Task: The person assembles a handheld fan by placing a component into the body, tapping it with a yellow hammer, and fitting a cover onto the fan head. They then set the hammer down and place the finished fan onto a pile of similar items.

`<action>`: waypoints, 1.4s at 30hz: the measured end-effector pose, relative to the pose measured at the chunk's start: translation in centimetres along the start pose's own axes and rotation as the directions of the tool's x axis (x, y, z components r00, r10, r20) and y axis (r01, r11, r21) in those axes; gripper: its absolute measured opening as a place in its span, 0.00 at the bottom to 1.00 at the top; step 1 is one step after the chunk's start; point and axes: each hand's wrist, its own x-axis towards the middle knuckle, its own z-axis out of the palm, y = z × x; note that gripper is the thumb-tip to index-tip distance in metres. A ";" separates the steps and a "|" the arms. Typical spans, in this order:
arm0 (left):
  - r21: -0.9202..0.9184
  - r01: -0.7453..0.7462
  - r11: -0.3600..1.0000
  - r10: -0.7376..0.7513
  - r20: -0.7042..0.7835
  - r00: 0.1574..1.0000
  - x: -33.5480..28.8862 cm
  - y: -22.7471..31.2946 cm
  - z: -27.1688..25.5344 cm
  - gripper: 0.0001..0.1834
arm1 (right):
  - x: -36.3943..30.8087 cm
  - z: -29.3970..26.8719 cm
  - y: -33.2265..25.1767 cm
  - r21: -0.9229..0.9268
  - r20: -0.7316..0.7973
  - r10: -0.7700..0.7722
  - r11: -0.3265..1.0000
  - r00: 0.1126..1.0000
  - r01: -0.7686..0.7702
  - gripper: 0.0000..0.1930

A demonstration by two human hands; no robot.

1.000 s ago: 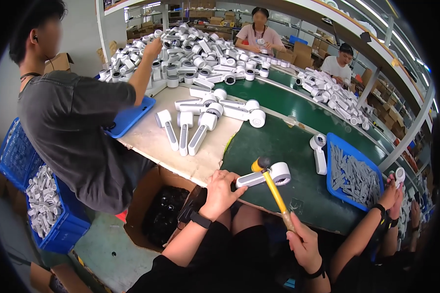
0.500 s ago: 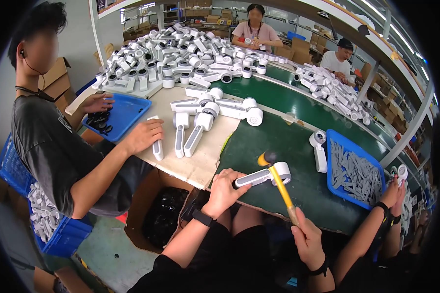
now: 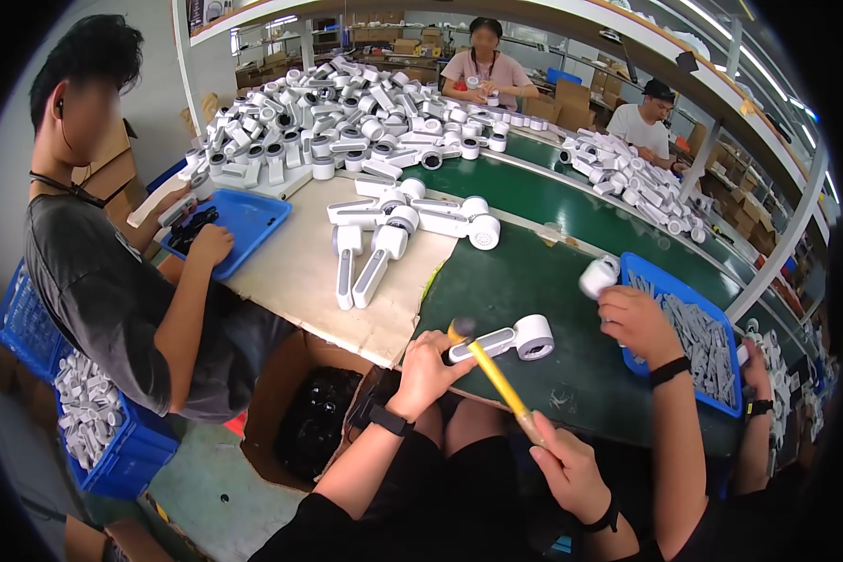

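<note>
My left hand (image 3: 425, 375) grips the handle end of a white handheld device (image 3: 532, 330) lying on the green tabletop. The device has a round head with a dark ring and a grey strip along its handle. In my right hand (image 3: 573, 473) is a hammer (image 3: 502, 380) with a yellow handle and a dark, yellow-capped head. The hammer head hovers over the grip end of the device, close to my left fingers; whether it touches cannot be told. Beyond my hands, several similar white devices (image 3: 377, 270) lie together on a beige sheet (image 3: 295, 281).
At right, a co-worker's hand (image 3: 642, 323) holds a white device beside a blue tray (image 3: 742, 398) of grey strips. A co-worker (image 3: 112, 300) at left reaches into a blue tray (image 3: 258, 229) of black parts. Devices (image 3: 328, 117) are heaped behind; an open carton (image 3: 272, 431) stands below.
My hammer has moved left toward the handle end. A co-worker's hand at right has taken hold of a device. The left co-worker's near hand has moved from the sheet into the tray.
</note>
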 end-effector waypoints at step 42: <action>-0.700 0.658 0.276 -0.299 0.589 0.751 0.6 1.8 -3.3 0.29 | -3.8 0.7 3.8 0.579 -0.133 0.443 0.761 0.886 -0.293 0.27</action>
